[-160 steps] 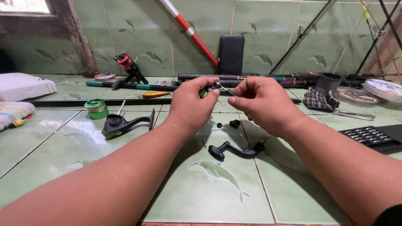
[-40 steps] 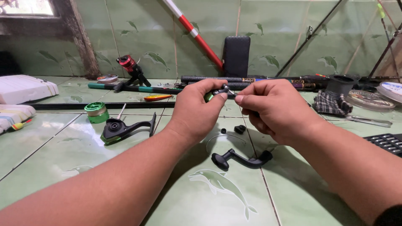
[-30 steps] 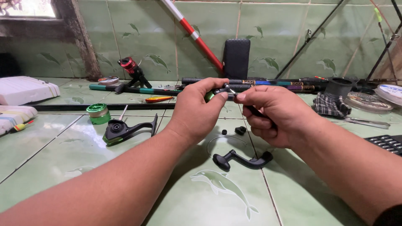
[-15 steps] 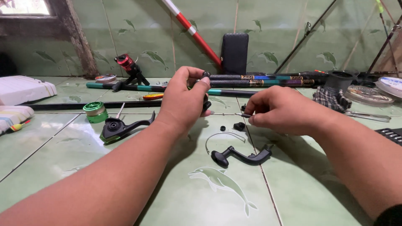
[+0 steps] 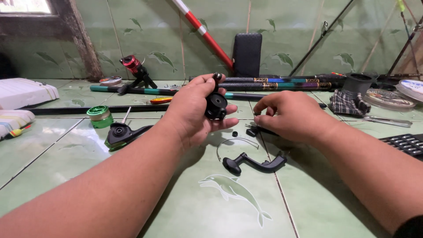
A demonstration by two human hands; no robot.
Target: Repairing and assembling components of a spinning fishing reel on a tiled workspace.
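The left hand (image 5: 194, 108) gripped the black reel body (image 5: 216, 105) while the right hand (image 5: 288, 115) pinched a small part (image 5: 252, 131) off the tiled floor (image 5: 229, 207), best lifted slowly.

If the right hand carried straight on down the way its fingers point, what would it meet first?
Probably the small black part on the green tiled floor just under the right hand; whether the fingers already touch it is unclear.

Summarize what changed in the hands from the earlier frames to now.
The hands parted: left hand kept the black reel part; right hand dropped to the floor, fingers at a small black piece. Crank handle, green spool and rods stayed put.
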